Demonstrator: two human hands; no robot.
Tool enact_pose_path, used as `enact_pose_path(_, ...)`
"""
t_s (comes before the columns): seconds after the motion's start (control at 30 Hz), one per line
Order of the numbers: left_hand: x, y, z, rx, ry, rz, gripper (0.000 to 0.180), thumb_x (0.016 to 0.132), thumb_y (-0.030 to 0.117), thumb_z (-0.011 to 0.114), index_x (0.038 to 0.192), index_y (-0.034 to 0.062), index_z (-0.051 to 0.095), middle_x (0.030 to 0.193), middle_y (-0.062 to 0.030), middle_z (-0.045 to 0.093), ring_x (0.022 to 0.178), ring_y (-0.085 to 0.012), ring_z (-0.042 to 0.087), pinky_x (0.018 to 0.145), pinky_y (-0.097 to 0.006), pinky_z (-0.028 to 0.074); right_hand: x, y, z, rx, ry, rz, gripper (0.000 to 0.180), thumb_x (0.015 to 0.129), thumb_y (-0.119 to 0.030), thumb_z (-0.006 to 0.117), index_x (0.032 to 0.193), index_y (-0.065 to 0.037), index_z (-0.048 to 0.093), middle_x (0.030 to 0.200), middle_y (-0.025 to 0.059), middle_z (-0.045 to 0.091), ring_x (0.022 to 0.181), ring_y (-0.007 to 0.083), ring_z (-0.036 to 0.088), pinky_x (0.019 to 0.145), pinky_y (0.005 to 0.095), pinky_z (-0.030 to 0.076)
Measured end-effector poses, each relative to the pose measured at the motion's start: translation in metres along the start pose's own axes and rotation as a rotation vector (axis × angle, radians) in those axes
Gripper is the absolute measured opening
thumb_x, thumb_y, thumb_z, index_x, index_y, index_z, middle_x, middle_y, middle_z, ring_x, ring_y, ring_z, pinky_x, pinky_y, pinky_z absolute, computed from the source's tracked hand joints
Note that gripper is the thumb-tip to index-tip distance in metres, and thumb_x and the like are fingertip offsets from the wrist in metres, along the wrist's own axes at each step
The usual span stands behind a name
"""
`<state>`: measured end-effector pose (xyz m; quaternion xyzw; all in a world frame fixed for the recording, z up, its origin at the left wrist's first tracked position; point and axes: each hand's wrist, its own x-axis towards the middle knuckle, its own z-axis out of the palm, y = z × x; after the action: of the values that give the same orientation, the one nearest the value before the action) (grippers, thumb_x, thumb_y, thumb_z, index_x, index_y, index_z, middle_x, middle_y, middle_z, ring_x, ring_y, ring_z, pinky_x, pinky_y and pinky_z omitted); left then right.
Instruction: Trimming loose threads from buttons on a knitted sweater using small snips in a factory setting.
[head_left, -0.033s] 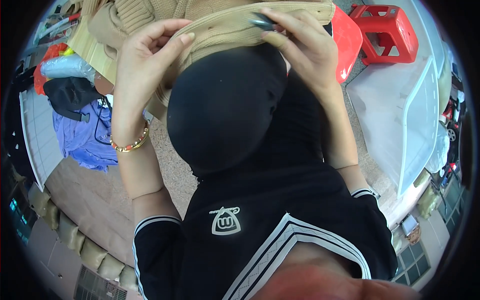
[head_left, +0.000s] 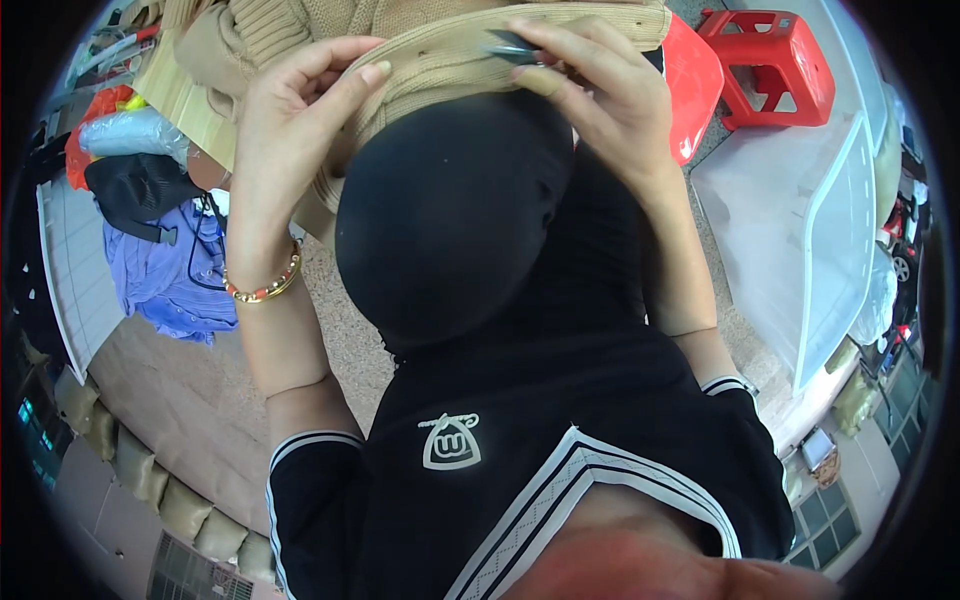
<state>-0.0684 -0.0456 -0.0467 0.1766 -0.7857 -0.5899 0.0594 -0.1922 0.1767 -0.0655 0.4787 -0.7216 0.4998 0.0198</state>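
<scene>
A beige knitted garment (head_left: 440, 75) lies over my lap, its ribbed band stretched across between my hands. At the band's left end my left hand (head_left: 295, 120) pinches the knit between thumb and fingers. My right hand (head_left: 615, 100) holds small thread snips (head_left: 515, 48), dark with pale pointed tips, over the right part of the band. The tips point left and look a little apart. Small dark holes or marks show along the band. Part of the snips is hidden inside my fingers.
A red plastic stool (head_left: 775, 70) stands at the far right, beside another red seat (head_left: 692, 90). A translucent white bin (head_left: 780, 230) is to my right. On my left lie a black cap-like item (head_left: 140, 190), purple cloth (head_left: 165, 260) and a clear plastic-wrapped bundle (head_left: 135, 135).
The thread snips and my right hand have shifted slightly left, and the snips' tips show more clearly. My left hand keeps its pinch on the garment.
</scene>
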Motion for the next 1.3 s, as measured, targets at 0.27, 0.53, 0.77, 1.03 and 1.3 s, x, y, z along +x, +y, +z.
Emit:
enact_pose_path(0.27,0.006,-0.004,0.01,-0.527,-0.124,-0.057,0.026,0.092,0.004,0.058,0.116,-0.0036,0.055,0.096,-0.0042,0.065,0.086,-0.0052,0.059,0.077,-0.018,0.046,0.01,0.008,0.015,-0.092,-0.12,-0.094,0.042,0.072,-0.006,0.07,0.113,-0.013,0.068,0.078,0.0034,0.058,0.072,0.0205,0.059,0.061,0.0318,0.047)
enact_pose_path(0.53,0.005,-0.011,0.018,-0.633,-0.119,-0.009,0.028,0.091,0.001,0.055,0.119,-0.0036,0.053,0.104,-0.0091,0.066,0.093,-0.0082,0.061,0.084,-0.02,0.047,0.011,0.002,0.013,-0.09,-0.168,-0.005,0.047,0.074,-0.003,0.067,0.119,-0.015,0.065,0.08,0.0041,0.058,0.072,0.0199,0.059,0.062,0.0314,0.048)
enact_pose_path(0.77,0.004,-0.014,0.017,-0.666,-0.156,0.012,0.028,0.092,0.001,0.055,0.119,-0.003,0.053,0.104,-0.0089,0.066,0.094,-0.0084,0.061,0.083,-0.02,0.048,0.014,0.003,0.013,-0.137,-0.154,-0.097,0.042,0.074,-0.005,0.068,0.115,-0.014,0.067,0.079,0.0051,0.058,0.07,0.0209,0.059,0.06,0.0317,0.048)
enact_pose_path(1.03,-0.02,-0.011,0.001,-0.31,-0.033,0.079,0.04,0.087,0.002,0.063,0.125,-0.0018,0.053,0.114,-0.008,0.062,0.1,-0.0096,0.058,0.087,-0.022,0.046,0.028,-0.025,-0.002,-0.058,-0.232,-0.006,0.024,0.083,-0.004,0.068,0.107,-0.001,0.068,0.082,0.0101,0.064,0.076,0.0214,0.062,0.068,0.0286,0.048)
enact_pose_path(1.3,-0.058,-0.036,-0.011,-0.086,0.071,-0.085,0.028,0.085,0.013,0.07,0.109,0.0007,0.065,0.092,0.0012,0.064,0.081,-0.0034,0.053,0.07,-0.017,0.044,0.046,-0.021,0.019,0.208,-0.332,-0.005,0.032,0.082,-0.002,0.069,0.113,0.001,0.066,0.088,0.0095,0.066,0.077,0.0192,0.062,0.07,0.0282,0.049)
